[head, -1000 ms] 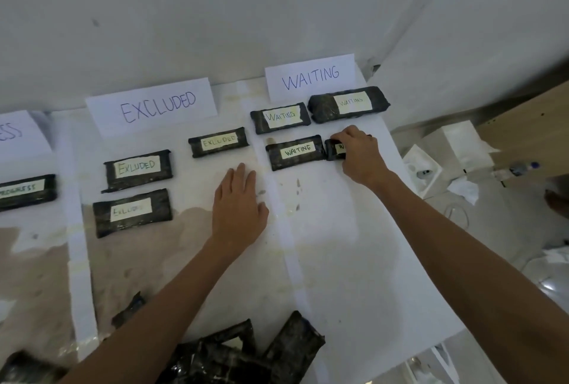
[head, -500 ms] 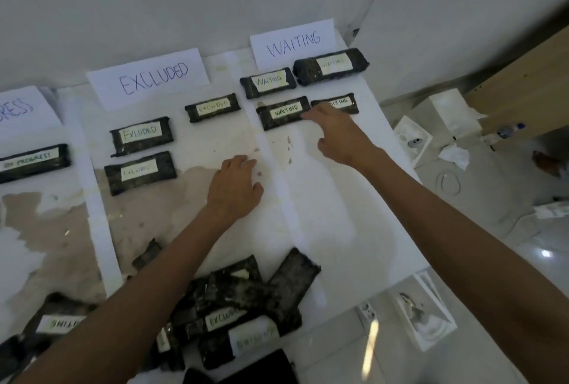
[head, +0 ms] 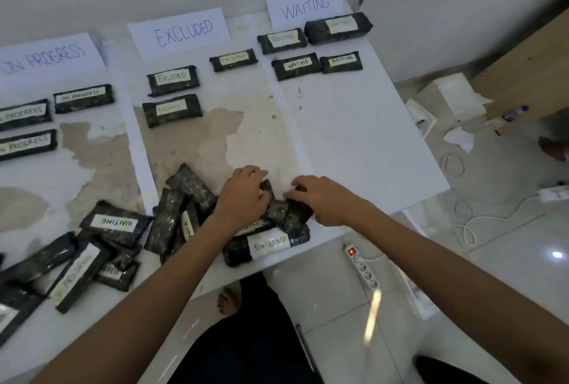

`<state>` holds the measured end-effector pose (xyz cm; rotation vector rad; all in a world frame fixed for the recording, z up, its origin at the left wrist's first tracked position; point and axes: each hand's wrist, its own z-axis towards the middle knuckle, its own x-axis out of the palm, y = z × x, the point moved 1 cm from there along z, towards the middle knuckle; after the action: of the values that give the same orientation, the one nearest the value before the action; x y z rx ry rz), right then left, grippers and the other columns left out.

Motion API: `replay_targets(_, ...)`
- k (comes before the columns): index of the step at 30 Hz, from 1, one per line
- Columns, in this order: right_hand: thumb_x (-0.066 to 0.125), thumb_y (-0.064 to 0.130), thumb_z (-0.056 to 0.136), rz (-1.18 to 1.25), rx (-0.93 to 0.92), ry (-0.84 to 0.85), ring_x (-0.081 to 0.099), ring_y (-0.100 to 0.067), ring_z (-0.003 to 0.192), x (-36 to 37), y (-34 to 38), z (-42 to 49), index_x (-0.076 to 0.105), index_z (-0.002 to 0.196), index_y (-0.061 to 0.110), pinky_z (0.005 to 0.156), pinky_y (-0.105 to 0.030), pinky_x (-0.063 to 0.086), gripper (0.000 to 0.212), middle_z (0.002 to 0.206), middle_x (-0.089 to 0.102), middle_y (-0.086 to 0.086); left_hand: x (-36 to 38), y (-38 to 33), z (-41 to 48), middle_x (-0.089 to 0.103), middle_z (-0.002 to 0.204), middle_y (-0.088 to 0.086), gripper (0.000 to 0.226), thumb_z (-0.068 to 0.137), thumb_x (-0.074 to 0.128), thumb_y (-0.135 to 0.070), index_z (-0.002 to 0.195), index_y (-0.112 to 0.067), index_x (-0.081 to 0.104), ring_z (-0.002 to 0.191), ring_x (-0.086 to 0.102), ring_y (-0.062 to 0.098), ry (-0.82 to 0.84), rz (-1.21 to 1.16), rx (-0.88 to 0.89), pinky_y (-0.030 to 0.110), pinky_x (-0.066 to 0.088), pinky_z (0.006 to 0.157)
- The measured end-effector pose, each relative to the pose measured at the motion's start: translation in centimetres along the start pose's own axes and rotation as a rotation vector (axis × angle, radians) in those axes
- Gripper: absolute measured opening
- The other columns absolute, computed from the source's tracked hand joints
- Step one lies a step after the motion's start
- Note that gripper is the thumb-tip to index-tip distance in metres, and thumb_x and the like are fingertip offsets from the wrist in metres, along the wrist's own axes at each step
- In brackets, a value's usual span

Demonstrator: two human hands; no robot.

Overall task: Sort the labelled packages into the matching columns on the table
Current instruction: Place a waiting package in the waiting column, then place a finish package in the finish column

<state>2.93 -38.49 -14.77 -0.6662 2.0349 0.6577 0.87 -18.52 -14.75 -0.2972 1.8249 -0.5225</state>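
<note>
Three paper signs stand at the back of the table [head: 354, 143]: ON PROGRESS [head: 46, 58], EXCLUDED [head: 181, 32] and WAITING [head: 304, 7]. Black labelled packages lie below each sign, three under ON PROGRESS [head: 81, 97], three under EXCLUDED [head: 172, 79], several under WAITING [head: 297, 64]. A loose pile of black packages [head: 184, 214] lies along the front edge. My left hand [head: 243, 195] curls round a small package [head: 268, 188] on the pile. My right hand [head: 320, 198] grips a dark package [head: 294, 217] beside it. A package labelled WAITING [head: 268, 245] lies just in front of both hands.
More unsorted packages [head: 115, 223] spread to the front left. On the floor to the right are a white power strip [head: 365, 269] with its cable, white boxes [head: 452, 97] and a wooden cabinet [head: 523, 75]. The table's front edge is just below the pile.
My right hand let go of a WAITING package in its column. Both hands drew back from the columns to the pile at the front edge, and the view tilted down.
</note>
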Motion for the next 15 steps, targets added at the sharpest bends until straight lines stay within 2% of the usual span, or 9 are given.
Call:
replay_targets(3,0.058,0.002,0.084,0.078,0.042,-0.096,0.055,-0.034,0.104,0.6,0.2,-0.6,0.053,0.133,0.016,0.085,-0.042,0.048,0.050,0.127,0.048,-0.014,-0.4,0.0,-1.7,0.049,0.134,0.012,0.044,0.088,0.053,-0.017,0.131,-0.010,0.049,0.124,0.041,0.030,-0.028,-0.063,0.031,0.042,0.040,0.101)
replay_targets(7,0.064,0.004,0.082,0.501,0.215,-0.166,0.061,-0.020,0.094,-2.7,-0.2,-2.3,0.065,0.116,0.014,0.085,-0.027,0.046,0.036,0.109,0.066,-0.005,-2.0,-0.7,-3.8,0.052,0.131,0.008,0.043,0.089,0.054,-0.018,0.131,-0.012,0.049,0.120,0.047,0.023,-0.022,-0.276,-0.035,0.033,0.039,0.100)
replay_targets(9,0.071,0.007,0.079,0.667,0.261,-0.177,0.063,-0.016,0.085,-4.3,-0.2,-3.2,0.066,0.106,0.019,0.080,-0.026,0.047,0.030,0.099,0.067,-0.002,-2.8,-1.4,-4.6,0.054,0.129,0.004,0.041,0.090,0.055,-0.018,0.131,-0.015,0.050,0.114,0.051,0.016,-0.006,-0.383,-0.090,0.026,0.039,0.095)
replay_targets(11,0.073,0.010,0.078,0.776,0.276,-0.181,0.066,-0.020,0.087,-5.7,0.3,-4.0,0.064,0.102,0.021,0.080,-0.030,0.052,0.028,0.099,0.068,-0.001,-3.5,-2.3,-5.2,0.055,0.128,0.001,0.038,0.091,0.054,-0.017,0.130,-0.015,0.051,0.110,0.051,0.012,0.011,-0.508,-0.144,0.023,0.040,0.093)
replay_targets(15,0.067,0.004,0.083,1.009,0.286,-0.212,0.067,-0.023,0.084,-7.5,1.5,-4.8,0.059,0.108,0.015,0.075,-0.033,0.051,0.029,0.098,0.071,-0.010,-4.5,-3.2,-5.7,0.057,0.126,0.002,0.035,0.093,0.053,-0.015,0.128,-0.015,0.053,0.114,0.053,0.016,0.002,-0.588,-0.171,0.030,0.043,0.098)
